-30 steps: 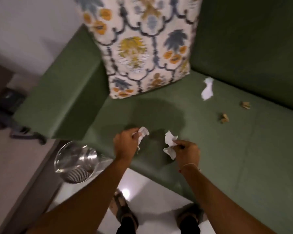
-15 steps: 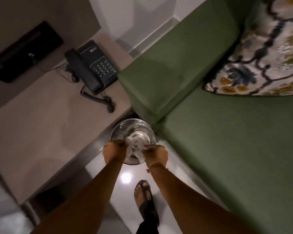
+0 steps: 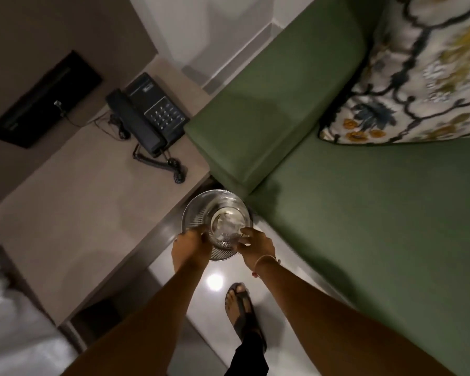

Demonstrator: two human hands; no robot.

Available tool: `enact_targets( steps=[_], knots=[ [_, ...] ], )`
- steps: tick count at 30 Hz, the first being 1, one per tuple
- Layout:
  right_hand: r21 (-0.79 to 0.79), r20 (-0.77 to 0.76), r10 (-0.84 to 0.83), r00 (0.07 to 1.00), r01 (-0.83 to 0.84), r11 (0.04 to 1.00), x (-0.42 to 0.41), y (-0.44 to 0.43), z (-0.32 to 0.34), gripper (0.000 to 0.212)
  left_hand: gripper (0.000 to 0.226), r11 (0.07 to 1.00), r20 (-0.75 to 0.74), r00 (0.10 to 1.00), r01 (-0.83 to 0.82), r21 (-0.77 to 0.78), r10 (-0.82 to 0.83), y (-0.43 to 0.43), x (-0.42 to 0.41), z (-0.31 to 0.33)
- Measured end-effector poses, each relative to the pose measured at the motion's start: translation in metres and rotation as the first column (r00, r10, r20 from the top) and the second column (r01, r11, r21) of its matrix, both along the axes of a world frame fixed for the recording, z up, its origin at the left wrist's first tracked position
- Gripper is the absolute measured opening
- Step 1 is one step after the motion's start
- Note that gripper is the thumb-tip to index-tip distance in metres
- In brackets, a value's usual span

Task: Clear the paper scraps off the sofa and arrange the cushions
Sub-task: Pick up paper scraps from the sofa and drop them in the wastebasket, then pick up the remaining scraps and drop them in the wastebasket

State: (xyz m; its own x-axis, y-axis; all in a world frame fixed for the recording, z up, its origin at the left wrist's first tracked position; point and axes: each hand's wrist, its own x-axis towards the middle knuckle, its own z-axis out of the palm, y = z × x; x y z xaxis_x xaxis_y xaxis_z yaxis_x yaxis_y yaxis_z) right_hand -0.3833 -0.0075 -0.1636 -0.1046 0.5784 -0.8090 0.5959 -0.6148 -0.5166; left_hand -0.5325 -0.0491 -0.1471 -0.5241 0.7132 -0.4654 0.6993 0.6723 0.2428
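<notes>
The sofa [image 3: 364, 213] is plain olive green, on arm and seat alike. At its back corner a cushion [image 3: 423, 69] shows an off-white ground with dark navy scrolling lines, blue leaves and orange and mustard-yellow flowers. Left of the sofa's arm, a black telephone [image 3: 147, 115] with a black coiled cord sits on a pale beige surface [image 3: 65, 213]. At the foot of the sofa's arm a wastebasket [image 3: 215, 210] is shiny silver metal, slotted in a ribbed pattern. The floor [image 3: 215, 308] by the sofa is glossy white. A black sandal [image 3: 242, 310] rests on it.

Bin [image 3: 201, 210] on floor btwn desk [image 3: 73, 213] & sofa [image 3: 364, 213]; phone [image 3: 149, 115] on desk; cushion [image 3: 418, 77] on sofa.
</notes>
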Motion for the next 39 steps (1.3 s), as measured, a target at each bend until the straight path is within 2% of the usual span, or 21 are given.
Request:
enact_targets(
  steps=[5, 7, 9, 11, 14, 17, 21, 24, 26, 28, 30, 33, 34, 36, 39],
  knots=[
    [-0.059, -0.066, 0.006, 0.998, -0.01, 0.998, 0.087, 0.007, 0.054, 0.036, 0.025, 0.98, -0.029, 0.984, 0.177, 0.095, -0.175, 0.01, 0.073, 0.067],
    [-0.034, -0.032, 0.039, 0.999, -0.04, 0.999, 0.131, 0.01, 0.075, 0.024, 0.027, 0.965, -0.062, 0.972, 0.232, 0.121, -0.226, 0.019, 0.107, 0.091],
    [0.039, 0.002, -0.027, 1.0, 0.027, 0.999, 0.186, 0.013, 0.097, 0.013, 0.028, 0.947, -0.088, 0.95, 0.308, 0.097, -0.3, 0.031, 0.15, 0.113],
    [0.131, 0.051, -0.086, 0.995, 0.078, 0.988, 0.246, 0.014, 0.115, 0.021, 0.024, 0.914, -0.106, 0.917, 0.395, 0.089, -0.386, 0.043, 0.198, 0.131],
    [0.194, 0.162, -0.088, 0.983, 0.056, 0.979, 0.337, 0.008, 0.138, 0.04, 0.02, 0.87, -0.152, 0.867, 0.489, 0.071, -0.475, 0.059, 0.271, 0.154],
    [0.25, 0.187, -0.252, 0.949, 0.203, 0.947, 0.436, -0.009, 0.161, 0.044, 0.028, 0.813, -0.12, 0.82, 0.571, 0.113, -0.559, 0.076, 0.358, 0.166],
    [0.321, 0.242, -0.445, 0.862, 0.362, 0.875, 0.566, -0.042, 0.168, 0.041, 0.033, 0.692, -0.033, 0.718, 0.682, 0.235, -0.696, 0.1, 0.476, 0.156],
    [0.379, 0.367, -0.526, 0.767, 0.393, 0.838, 0.651, -0.063, 0.153, 0.05, 0.038, 0.606, 0.0, 0.615, 0.777, 0.171, -0.788, 0.119, 0.539, 0.136],
    [0.438, 0.484, -0.559, 0.674, 0.366, 0.821, 0.707, -0.075, 0.134, 0.057, 0.043, 0.573, -0.008, 0.577, 0.812, 0.111, -0.817, 0.131, 0.569, 0.118],
    [0.432, 0.571, -0.575, 0.586, 0.382, 0.817, 0.755, -0.085, 0.118, 0.063, 0.049, 0.547, -0.031, 0.551, 0.833, 0.076, -0.834, 0.142, 0.59, 0.104],
    [0.345, 0.615, -0.516, 0.596, 0.385, 0.856, 0.792, -0.096, 0.099, 0.071, 0.057, 0.52, -0.037, 0.521, 0.853, 0.044, -0.853, 0.152, 0.603, 0.088],
    [0.161, 0.617, -0.338, 0.71, 0.307, 0.938, 0.816, -0.109, 0.077, 0.081, 0.061, 0.481, -0.039, 0.481, 0.877, 0.006, -0.876, 0.162, 0.607, 0.069],
    [0.127, 0.638, -0.28, 0.717, 0.261, 0.957, 0.819, -0.112, 0.072, 0.083, 0.058, 0.463, -0.05, 0.463, 0.886, 0.007, -0.885, 0.165, 0.606, 0.062],
    [0.17, 0.692, -0.267, 0.671, 0.208, 0.963, 0.818, -0.118, 0.062, 0.081, 0.049, 0.432, -0.083, 0.432, 0.902, 0.018, -0.898, 0.171, 0.604, 0.053],
    [0.314, 0.68, -0.423, 0.599, 0.283, 0.906, 0.815, -0.122, 0.058, 0.048, 0.035, 0.406, -0.113, 0.41, 0.912, 0.057, -0.905, 0.18, 0.602, 0.05]
  ],
)
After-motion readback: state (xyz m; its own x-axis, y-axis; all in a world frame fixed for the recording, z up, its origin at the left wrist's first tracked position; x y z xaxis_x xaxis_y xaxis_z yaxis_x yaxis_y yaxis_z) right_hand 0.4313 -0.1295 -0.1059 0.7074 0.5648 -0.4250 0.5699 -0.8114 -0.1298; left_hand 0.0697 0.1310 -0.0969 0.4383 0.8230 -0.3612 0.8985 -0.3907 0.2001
